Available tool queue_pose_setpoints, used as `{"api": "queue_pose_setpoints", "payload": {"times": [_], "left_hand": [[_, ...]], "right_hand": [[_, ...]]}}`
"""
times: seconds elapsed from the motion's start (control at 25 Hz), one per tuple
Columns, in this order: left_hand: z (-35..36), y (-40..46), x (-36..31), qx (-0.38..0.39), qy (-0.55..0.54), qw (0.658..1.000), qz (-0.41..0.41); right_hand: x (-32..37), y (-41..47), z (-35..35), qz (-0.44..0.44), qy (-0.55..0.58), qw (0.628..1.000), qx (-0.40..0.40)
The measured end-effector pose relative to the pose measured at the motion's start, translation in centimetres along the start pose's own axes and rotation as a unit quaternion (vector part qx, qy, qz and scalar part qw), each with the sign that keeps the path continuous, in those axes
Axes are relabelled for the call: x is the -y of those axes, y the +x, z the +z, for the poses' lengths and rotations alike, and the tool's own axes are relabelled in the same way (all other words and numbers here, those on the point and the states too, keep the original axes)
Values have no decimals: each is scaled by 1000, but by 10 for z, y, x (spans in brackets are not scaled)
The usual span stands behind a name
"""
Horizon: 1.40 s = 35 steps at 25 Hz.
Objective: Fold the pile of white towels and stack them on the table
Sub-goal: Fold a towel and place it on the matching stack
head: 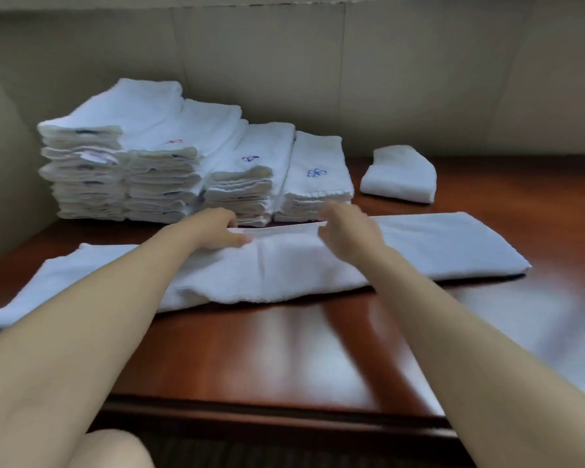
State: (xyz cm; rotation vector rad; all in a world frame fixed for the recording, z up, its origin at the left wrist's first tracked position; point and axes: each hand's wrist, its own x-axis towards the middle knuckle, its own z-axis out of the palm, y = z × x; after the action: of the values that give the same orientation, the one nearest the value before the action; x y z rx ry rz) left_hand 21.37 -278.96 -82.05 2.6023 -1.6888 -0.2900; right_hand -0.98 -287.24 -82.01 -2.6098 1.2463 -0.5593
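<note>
Both my forearms are reaching over the near table edge (250, 410) to the long folded towel (419, 244) lying across the table. My left hand (217, 233) is pinching its far edge; my right hand (348, 228), blurred, is seemingly hovering open, gripping nothing. Folded stacks (156, 163) are standing just behind.

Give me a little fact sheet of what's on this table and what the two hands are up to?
surface: glossy reddish-brown wooden table
being folded: long white terry towel, lying across the table in a folded strip
left hand: resting on the strip's far edge, fingers bent over the cloth
right hand: blurred, at the strip's middle; grip unclear
finished: four stepped stacks of folded white towels, tallest at left
apart: one small folded white towel, right of the stacks
</note>
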Motion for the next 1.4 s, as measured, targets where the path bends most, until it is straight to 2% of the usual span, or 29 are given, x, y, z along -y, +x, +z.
{"api": "queue_pose_setpoints", "payload": {"times": [0.2, 0.44, 0.52, 0.6, 0.68, 0.76, 0.84, 0.92, 1.0, 1.16, 1.4], "left_hand": [[-6, -40, 82, -22, -60, 997, -49], [-11, -83, 176, -31, -77, 987, -141], [-13, -96, 197, -36, -114, 980, -161], [-14, -104, 210, -78, -205, 961, -168], [-15, -103, 213, -167, -297, 924, -176], [-14, -97, 213, -262, -329, 887, -193], [-6, -87, 212, -306, -264, 882, -240], [10, -84, 205, -278, -121, 909, -287], [25, -87, 198, -268, -30, 911, -311], [31, -111, 187, -283, -77, 885, -362], [33, -162, 164, -210, -95, 890, -394]], "right_hand": [[106, 1, 46, -162, 15, 985, 60], [172, 9, 89, -211, 55, 971, 96], [187, 11, 98, -217, 60, 969, 104], [198, 10, 104, -232, 54, 966, 100], [202, 10, 106, -244, 51, 964, 89], [205, 11, 105, -256, 52, 962, 77], [205, 11, 106, -267, 40, 959, 82], [204, 8, 112, -281, 4, 952, 120], [202, 1, 118, -288, -21, 946, 149], [197, -5, 111, -281, -23, 948, 149], [187, -42, 96, -243, -13, 958, 151]]}}
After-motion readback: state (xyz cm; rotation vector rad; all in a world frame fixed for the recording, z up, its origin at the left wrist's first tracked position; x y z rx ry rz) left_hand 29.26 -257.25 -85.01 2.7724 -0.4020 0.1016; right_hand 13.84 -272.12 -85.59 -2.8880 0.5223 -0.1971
